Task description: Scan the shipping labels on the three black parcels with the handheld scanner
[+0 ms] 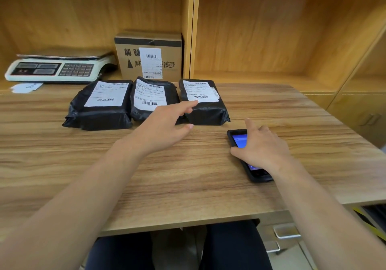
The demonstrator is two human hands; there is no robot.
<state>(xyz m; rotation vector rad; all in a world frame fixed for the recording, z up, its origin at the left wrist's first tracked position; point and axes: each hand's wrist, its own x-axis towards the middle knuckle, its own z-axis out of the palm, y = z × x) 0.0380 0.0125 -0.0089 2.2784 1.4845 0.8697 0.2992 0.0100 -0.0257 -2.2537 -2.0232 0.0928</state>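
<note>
With the three black parcels (146,102) lined up label-up at the far edge of the desk (188,186), the scanner (240,138) lying at near right is covered by the open right hand (261,146), not yet gripped, while the open left hand (165,121) is stretched toward the right parcel (205,104); scanning appears not yet begun, and the scanner must next be lifted and aimed at a barcode.

Wood-grain tabletop (188,186), white scale (56,68) at back left, paper scrap (26,87) just before it, labelled cardboard box (149,55) beside the scale, wooden shelving (271,29) behind
</note>
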